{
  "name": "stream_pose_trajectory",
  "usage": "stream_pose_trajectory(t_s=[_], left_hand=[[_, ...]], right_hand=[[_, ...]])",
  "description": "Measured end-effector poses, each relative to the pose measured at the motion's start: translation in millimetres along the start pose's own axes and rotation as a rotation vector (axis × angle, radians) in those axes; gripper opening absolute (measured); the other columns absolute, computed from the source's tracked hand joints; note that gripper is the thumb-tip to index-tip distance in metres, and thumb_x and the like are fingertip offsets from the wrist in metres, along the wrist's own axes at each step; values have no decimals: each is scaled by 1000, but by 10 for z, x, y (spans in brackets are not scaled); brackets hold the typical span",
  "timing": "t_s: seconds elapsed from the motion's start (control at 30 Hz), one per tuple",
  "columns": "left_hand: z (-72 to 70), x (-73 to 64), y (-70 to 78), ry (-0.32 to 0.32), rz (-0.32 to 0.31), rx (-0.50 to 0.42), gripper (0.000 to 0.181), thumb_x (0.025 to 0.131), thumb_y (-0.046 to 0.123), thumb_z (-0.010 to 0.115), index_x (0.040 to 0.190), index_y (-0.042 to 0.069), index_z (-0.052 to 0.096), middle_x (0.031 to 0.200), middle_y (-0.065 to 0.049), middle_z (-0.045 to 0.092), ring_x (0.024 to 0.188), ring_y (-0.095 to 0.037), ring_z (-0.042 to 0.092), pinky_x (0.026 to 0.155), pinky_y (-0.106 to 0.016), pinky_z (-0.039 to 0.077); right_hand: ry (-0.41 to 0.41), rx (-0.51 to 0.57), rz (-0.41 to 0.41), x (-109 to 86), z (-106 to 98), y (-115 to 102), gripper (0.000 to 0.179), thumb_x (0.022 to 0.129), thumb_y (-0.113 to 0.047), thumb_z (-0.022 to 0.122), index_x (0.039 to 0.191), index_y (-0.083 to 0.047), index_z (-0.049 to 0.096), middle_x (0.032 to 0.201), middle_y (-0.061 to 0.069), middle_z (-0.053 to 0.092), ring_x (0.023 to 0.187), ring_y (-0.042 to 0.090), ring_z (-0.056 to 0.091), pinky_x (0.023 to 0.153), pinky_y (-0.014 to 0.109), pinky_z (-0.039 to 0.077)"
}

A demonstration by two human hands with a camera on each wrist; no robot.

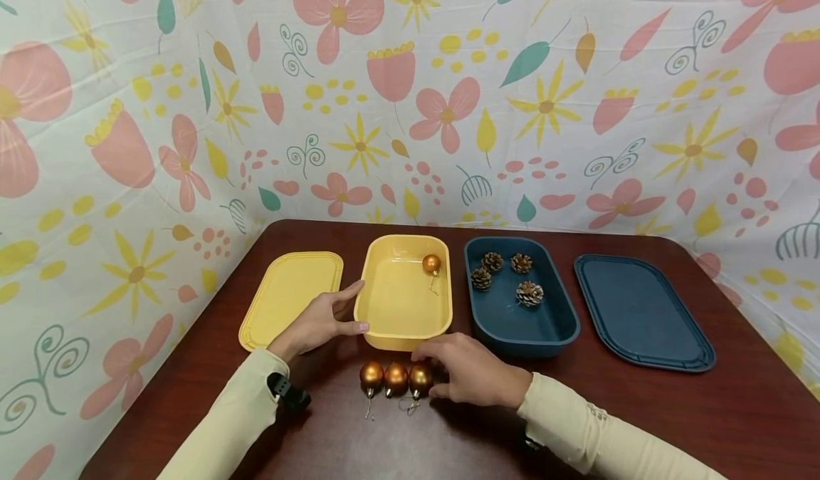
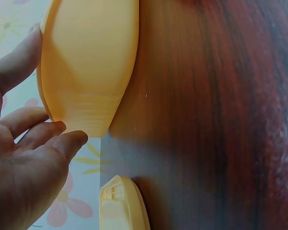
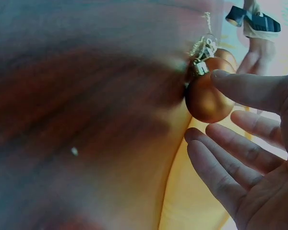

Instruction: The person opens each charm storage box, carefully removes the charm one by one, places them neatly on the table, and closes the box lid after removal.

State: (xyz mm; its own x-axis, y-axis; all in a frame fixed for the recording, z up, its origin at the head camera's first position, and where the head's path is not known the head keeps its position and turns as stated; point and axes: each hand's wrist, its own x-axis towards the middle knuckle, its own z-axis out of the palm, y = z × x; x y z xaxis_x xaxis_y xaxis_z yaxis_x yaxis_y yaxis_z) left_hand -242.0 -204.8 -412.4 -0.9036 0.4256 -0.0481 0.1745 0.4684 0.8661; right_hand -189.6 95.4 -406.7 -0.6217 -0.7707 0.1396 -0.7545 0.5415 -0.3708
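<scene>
My left hand [image 1: 320, 323] rests its fingertips against the left side of a yellow plastic box [image 1: 403, 341], thumb and fingers spread along the rim. A shiny copper-coloured ball ornament [image 1: 432, 264] lies inside that box at the upper right. In front of the box, three more such ornaments sit in a row on the table, each with a metal cap. My right hand [image 1: 477, 372] is at the rightmost ornament [image 1: 420, 378]. In the right wrist view, its thumb overlaps this ornament [image 3: 209, 98] near the cap, while the other fingers extend loosely beside the ball.
A dark blue box [image 1: 551, 334] holding several pine cones [image 1: 529, 293] stands right of the yellow one. Its blue lid [image 1: 643, 312] lies farther right. A yellow lid [image 1: 291, 298] lies at the left. Patterned cloth [image 1: 448, 110] hangs behind the dark wooden table [image 1: 359, 444].
</scene>
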Motion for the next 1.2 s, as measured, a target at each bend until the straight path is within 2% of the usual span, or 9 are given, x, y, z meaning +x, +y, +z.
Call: stream_pose_trajectory(t_s=[0.23,0.53,0.67,0.9,1.2], left_hand=[[1,-5,17,2,-6,0,89,90,24,77,159,6,24,168,-11,21,155,-34,22,121,-53,31],[-4,1,2,-2,-2,-2,89,90,24,77,159,7,24,168,-11,20,155,-35,22,121,-53,32],[-4,-5,5,-3,-3,-4,89,90,24,77,159,7,24,168,-11,20,155,-35,22,121,-54,32],[-22,-8,4,2,-20,5,90,89,27,78,160,10,24,168,-8,21,155,-32,22,122,-51,31],[0,1,7,-7,-9,-7,90,89,27,77,160,10,24,168,-6,21,155,-31,22,122,-50,30]], right_hand=[[-64,33,3,0,-166,-4,42,78,-16,86,117,-10,70,109,2,73,88,10,70,76,20,57],[-279,127,-5,101,-572,39,38,81,-15,84,116,-12,71,111,3,74,88,9,71,77,19,58],[-341,168,0,201,-769,64,37,84,-14,82,119,-13,70,111,2,74,90,7,71,78,19,58],[-296,93,5,534,-1052,136,38,86,-13,79,123,-8,69,116,9,73,100,22,73,83,28,61],[-197,-12,143,1011,-1127,486,36,87,-13,78,122,-8,68,110,8,74,95,18,71,84,32,60]])
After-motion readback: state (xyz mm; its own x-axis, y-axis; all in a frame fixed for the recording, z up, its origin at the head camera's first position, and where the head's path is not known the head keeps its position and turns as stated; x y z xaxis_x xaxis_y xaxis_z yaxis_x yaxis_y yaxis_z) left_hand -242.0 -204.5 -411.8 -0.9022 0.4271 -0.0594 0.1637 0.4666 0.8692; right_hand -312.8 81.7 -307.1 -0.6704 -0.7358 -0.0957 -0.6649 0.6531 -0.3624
